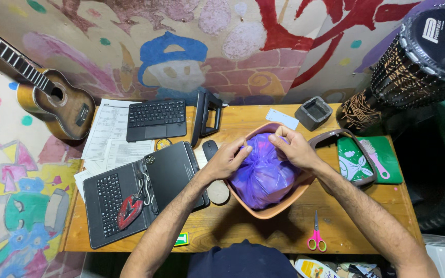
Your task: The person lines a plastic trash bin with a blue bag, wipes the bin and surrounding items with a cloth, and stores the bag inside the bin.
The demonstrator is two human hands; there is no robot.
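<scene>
Hands pinch the gathered top of a crinkled purple plastic bag: left hand and right hand both grasp it. It sits in a rounded terracotta plastic bin on the wooden desk, near pink-handled scissors.

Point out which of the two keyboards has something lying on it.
The lower-left keyboard, attached to the tablet case, has a red pick-shaped thing on it; the upper keyboard lies bare.

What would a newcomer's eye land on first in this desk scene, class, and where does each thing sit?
First, the purple plastic bag in the orange bowl at the middle of the wooden desk, with the left hand and right hand pinching its top. Next, the painted wall behind the desk, the small guitar leaning at far left and the dark drum at upper right.
</scene>
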